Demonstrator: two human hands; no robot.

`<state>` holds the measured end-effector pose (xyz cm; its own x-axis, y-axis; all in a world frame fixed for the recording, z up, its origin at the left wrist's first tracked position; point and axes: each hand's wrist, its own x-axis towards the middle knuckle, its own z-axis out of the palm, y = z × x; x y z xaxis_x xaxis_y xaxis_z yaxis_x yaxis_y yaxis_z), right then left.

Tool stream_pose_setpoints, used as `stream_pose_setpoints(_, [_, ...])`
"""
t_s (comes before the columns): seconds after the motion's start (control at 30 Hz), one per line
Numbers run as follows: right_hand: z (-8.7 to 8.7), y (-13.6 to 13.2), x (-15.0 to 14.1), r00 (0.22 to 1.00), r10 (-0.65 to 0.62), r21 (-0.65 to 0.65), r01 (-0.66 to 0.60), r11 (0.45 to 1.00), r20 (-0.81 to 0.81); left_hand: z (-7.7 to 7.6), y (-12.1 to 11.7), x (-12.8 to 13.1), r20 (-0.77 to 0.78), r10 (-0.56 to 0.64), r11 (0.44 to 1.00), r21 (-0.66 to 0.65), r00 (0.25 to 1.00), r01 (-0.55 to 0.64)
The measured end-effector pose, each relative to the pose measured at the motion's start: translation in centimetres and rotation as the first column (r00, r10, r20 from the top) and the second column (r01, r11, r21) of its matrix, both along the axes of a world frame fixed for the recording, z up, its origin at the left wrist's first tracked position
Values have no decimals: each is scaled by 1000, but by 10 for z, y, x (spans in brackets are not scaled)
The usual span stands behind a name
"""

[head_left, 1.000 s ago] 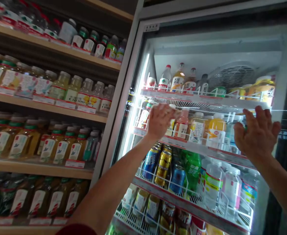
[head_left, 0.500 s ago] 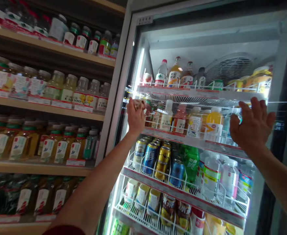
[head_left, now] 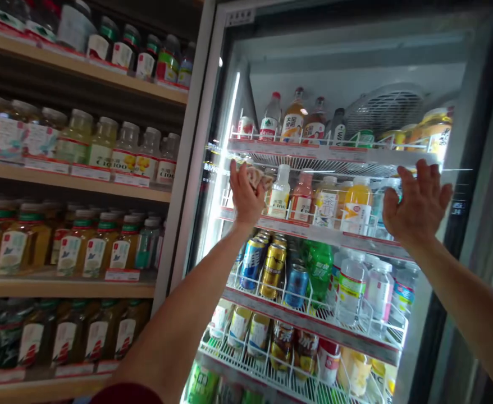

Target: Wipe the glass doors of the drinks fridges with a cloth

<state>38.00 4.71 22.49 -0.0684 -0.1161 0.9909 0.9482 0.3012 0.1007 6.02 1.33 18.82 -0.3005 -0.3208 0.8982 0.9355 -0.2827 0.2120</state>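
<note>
Seeing a dark red sleeve (head_left: 126,394) down at 7 o'clock, with a bare forearm (head_left: 187,297) running up to the left hand (head_left: 246,197), pretty much dead centre. Got a crumpled beige cloth (head_left: 255,175) bunched up and gripped there, toward 1 o'clock of the knuckles. Over at 3 o'clock, the right hand (head_left: 417,207), nothing in it, fingers spread, raised toward the clear glass fridge door (head_left: 314,70). Honestly can't tell about actual contact with the pane for either hand. Off at 9 o'clock, pale wooden shelves (head_left: 69,286) packed with bottles. Behind the glass, a white-capped bottle with a pale label (head_left: 279,196) just past the cloth, a bright orange bottle (head_left: 356,206) at 3 o'clock, a shiny gold can (head_left: 273,270) at 5. Way at the back, a round slatted fan grille (head_left: 392,112) around 2 o'clock.
</note>
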Motion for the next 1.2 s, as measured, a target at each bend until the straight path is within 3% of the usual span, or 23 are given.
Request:
stream_pose_setpoints(0.07, [0,0,0,1000,3,-11,-3,1000,3,4,1,-22,3,11,1000,-24,1000,-11])
stream_pose_setpoints(0.13, [0,0,0,1000,15,-14,-15,1000,-5,6,4,-27,-37,9,998,-64,999,-11])
stream_pose_setpoints(0.23, [0,1,0,999,48,-6,-48,999,-16,-5,9,9,-245,5,989,-140,969,-40])
stream_pose_setpoints(0.33, [-1,2,1,998,68,3,-68,998,-4,-27,10,55,-580,15,974,-178,814,-144])
stream_pose_setpoints(0.4, [-1,2,2,997,78,2,-78,997,-2,-36,7,57,-647,18,964,-190,762,-185])
stream_pose_setpoints(0.47, [-2,3,2,996,85,-3,-85,996,-3,-36,3,33,-547,41,964,-197,836,-177])
stream_pose_setpoints(0.53, [-1,3,2,997,83,1,-83,997,1,-30,0,5,-299,73,975,-181,951,-131])
stream_pose_setpoints(0.6, [0,4,1,997,74,4,-74,997,10,-26,1,-5,-107,72,983,-158,992,-88])
stream_pose_setpoints(0.67, [0,3,0,998,64,-1,-64,998,12,-28,5,9,-173,63,985,-148,983,-89])
stream_pose_setpoints(0.73, [-3,1,1,998,60,-6,-60,998,13,-33,9,29,-436,42,982,-147,899,-117])
stream_pose_setpoints(0.8, [-10,-3,1,999,50,-13,-50,999,18,-34,8,32,-537,31,979,-152,843,-133])
stream_pose_setpoints(0.83, [-16,-5,1,999,40,-19,-40,999,19,-31,6,24,-511,28,981,-151,859,-121])
stream_pose_setpoints(0.93, [-36,-9,-2,1000,16,-64,-16,998,9,-18,0,-10,-217,51,993,-91,975,-73])
stream_pose_setpoints(1.03, [-49,-9,-7,1000,11,-96,-10,995,7,-19,3,0,-182,54,994,-80,982,-69])
stream_pose_setpoints(1.1, [-51,-9,-8,1000,12,-90,-12,996,2,-34,7,32,-402,45,990,-103,914,-94])
stream_pose_setpoints(1.17, [-51,-9,-7,1000,15,-82,-15,997,-5,-52,8,53,-686,-1,981,-141,728,-132])
stream_pose_setpoints(1.2, [-50,-9,-7,1000,12,-79,-13,997,-5,-59,6,53,-727,-5,981,-138,687,-139])
